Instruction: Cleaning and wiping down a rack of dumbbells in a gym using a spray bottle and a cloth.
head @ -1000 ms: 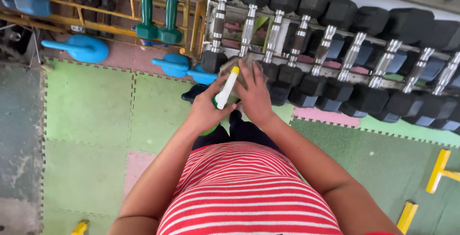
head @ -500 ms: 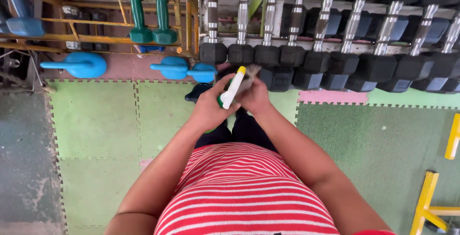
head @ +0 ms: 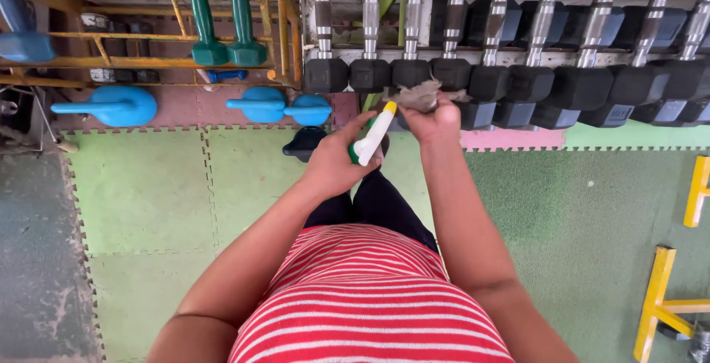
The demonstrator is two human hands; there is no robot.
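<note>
The left hand (head: 334,165) is wrapped around a white spray bottle (head: 373,135) with a yellow tip, held just below the dumbbell rack (head: 473,56). The right hand (head: 436,120) clutches one grey rag (head: 419,95), pressed against a black dumbbell head (head: 413,74) in the front row. Two green dumbbells (head: 220,11) stand on the yellow shelf (head: 148,59) — three blue kettlebells (head: 111,104) lie on the floor mats (head: 148,185).
</note>
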